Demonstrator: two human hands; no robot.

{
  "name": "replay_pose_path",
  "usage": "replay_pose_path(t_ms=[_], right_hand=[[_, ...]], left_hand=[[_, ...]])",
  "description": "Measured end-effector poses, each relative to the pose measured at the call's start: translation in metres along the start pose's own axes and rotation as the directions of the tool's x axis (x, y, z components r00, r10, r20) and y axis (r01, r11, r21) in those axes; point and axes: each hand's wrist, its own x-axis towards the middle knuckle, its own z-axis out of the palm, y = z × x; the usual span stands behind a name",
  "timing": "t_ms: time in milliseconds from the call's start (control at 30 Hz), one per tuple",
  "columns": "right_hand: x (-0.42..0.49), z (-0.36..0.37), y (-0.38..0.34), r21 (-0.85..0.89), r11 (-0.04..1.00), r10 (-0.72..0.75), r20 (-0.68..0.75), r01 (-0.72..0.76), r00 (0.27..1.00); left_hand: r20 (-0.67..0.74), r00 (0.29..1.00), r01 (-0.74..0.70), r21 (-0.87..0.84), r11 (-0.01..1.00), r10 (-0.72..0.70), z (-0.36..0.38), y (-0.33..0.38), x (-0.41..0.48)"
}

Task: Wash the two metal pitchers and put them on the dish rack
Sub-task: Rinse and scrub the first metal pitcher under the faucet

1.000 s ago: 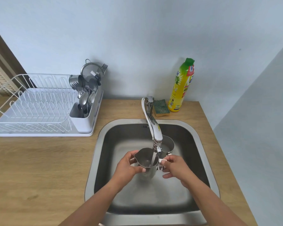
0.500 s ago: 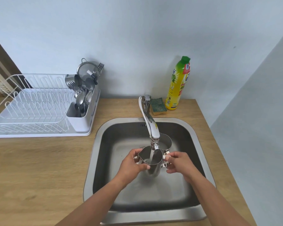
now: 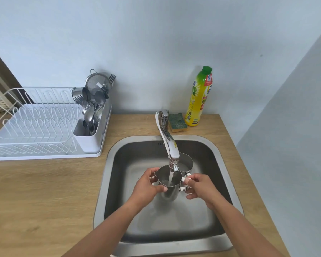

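Over the steel sink (image 3: 228,182) I hold a metal pitcher (image 3: 168,184) upright under the tap (image 3: 170,145), and water runs into it. My left hand (image 3: 146,188) wraps its body on the spout side. My right hand (image 3: 200,186) pinches its handle. A second metal pitcher (image 3: 186,162) stands in the sink just behind, partly hidden by the tap. The white dish rack (image 3: 35,127) sits on the counter at the left.
A cutlery holder (image 3: 93,127) full of spoons, forks and a strainer fills the rack's right end. A green-and-yellow sponge (image 3: 178,122) and a yellow dish soap bottle (image 3: 199,97) stand behind the sink. Wooden counter (image 3: 44,191) spreads to the left; a wall closes the right.
The pitcher has stayed under the running water, with both hands keeping their hold. The view has shifted slightly; the hands have barely moved.
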Motion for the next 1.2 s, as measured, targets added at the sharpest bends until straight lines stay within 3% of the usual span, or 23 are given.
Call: replay_pose_path(t_ms=[167, 333, 767, 1200], right_hand=[[0.002, -0.001, -0.003, 0.024, 0.999, -0.022, -0.047, 0.024, 0.999], [0.0, -0.001, -0.001, -0.024, 1.0, 0.009, 0.009, -0.008, 1.0], [-0.003, -0.008, 0.002, 0.016, 1.0, 0.005, -0.016, -0.005, 1.0], [-0.009, -0.007, -0.004, -0.071, 0.997, 0.002, -0.002, -0.002, 1.0]], left_hand=[[0.001, 1.0, -0.003, -0.013, 1.0, 0.003, 0.002, 0.001, -0.001], [0.005, 1.0, 0.005, 0.0, 1.0, -0.005, -0.002, -0.001, 0.0], [0.027, 1.0, -0.006, -0.006, 1.0, 0.006, 0.002, 0.006, -0.002], [0.04, 0.999, -0.005, -0.01, 1.0, 0.006, 0.001, 0.006, 0.001]])
